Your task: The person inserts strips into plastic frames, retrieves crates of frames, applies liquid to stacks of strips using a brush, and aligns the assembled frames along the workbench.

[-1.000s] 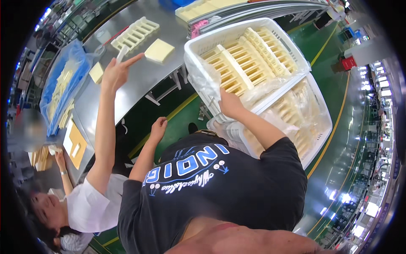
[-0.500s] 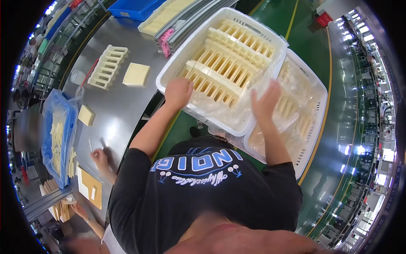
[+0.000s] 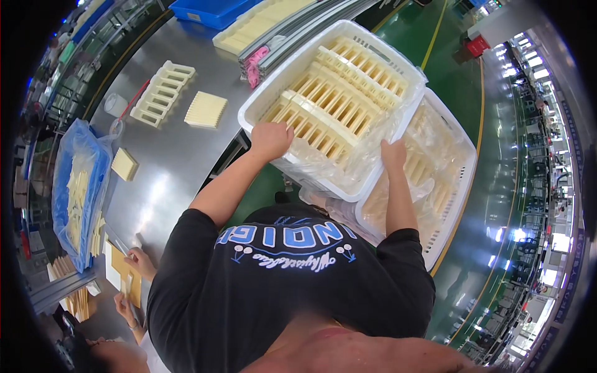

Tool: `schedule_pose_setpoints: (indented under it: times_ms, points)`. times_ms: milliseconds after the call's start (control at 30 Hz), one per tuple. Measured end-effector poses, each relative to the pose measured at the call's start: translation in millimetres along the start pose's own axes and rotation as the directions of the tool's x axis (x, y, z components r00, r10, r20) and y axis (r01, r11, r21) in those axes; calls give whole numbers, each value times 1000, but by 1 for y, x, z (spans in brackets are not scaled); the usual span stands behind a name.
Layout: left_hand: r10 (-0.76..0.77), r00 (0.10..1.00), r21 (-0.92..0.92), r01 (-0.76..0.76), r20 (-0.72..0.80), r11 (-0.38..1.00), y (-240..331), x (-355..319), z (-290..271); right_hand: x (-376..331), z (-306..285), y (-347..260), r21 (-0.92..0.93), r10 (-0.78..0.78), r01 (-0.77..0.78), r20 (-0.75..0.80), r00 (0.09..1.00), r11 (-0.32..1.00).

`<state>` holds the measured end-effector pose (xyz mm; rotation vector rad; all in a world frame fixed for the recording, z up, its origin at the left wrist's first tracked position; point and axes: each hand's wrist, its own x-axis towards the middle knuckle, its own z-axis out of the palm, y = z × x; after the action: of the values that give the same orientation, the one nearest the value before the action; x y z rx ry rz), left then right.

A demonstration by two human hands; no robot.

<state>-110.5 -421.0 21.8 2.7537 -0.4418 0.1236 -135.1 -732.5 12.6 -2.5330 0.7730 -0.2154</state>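
A white plastic basket [image 3: 249, 110], lined with clear plastic film [image 3: 364, 166], holds rows of slotted cream-coloured plastic parts [image 3: 331, 102]. My left hand [image 3: 272, 140] is closed over the rim at its near left, beside the nearest row. At the right rim my right hand [image 3: 393, 155] is also closed, gripping the basket edge where the film hangs over; its fingertips are partly hidden. Below and to the right sits a second white basket [image 3: 457, 205] with similar pale parts under clear film.
On the metal table [image 3: 168, 168] at left lie a slotted rack [image 3: 163, 93], a ribbed block [image 3: 206, 109] and a smaller block [image 3: 124, 164]. A blue bag-lined bin [image 3: 87, 205] stands farther left. A co-worker's hands [image 3: 140, 263] handle pieces there. Grey metal profiles [image 3: 298, 40] lie behind.
My right hand has come down from an open, raised pose and closed at the basket's right rim. My left hand stays on its rim. The co-worker's hand has moved toward the brown board.
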Motion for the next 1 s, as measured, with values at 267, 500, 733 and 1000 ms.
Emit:
schedule_pose_setpoints:
  times_ms: [267, 500, 733, 1000]
  points:
    - [-25, 998, 58, 21, 64, 998, 4, 11, -7, 7, 0, -10, 5, 34, -34, -6, 999, 999]
    - [-90, 994, 50, 87, 58, 995, 1, 6, 0, 14, 1, -8, -44, 0, 1, 41, 999, 999]
    - [-11, 854, -299, -171, -521, 939, -19, -22, -6, 26, -28, -15, -327, -33, 107, 225, 974, 939]
    - [-492, 741, -387, 333, -457, 860, -92, -130, 15, 15, -45, -144, -23, -699, 703, 96, 709, 710]
